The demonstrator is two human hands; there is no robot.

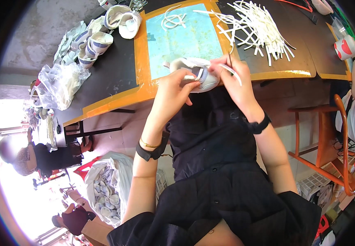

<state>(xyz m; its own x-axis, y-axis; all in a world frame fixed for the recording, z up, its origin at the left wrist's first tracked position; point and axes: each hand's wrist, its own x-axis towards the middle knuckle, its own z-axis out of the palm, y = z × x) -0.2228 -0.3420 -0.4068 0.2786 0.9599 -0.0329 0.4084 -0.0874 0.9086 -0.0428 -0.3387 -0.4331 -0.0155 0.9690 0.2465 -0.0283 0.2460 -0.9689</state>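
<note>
Holding a small white shoe [198, 74] clamped in your left hand [173, 92], your right hand [235, 82] is pinching a white strip [233, 74]; threading it needs steady aim.

A dark work surface [112, 69] edged in orange tape stands over a pale floor [116, 131] in a crowded workshop.

Harsh daylight floods in at the lower left, washing out that corner. A grey concrete wall [42, 33] rises behind the surface. At right stands an orange wooden chair [329, 135] with a curved back; white plastic crates [313, 184] sit on the floor beside it.
</note>
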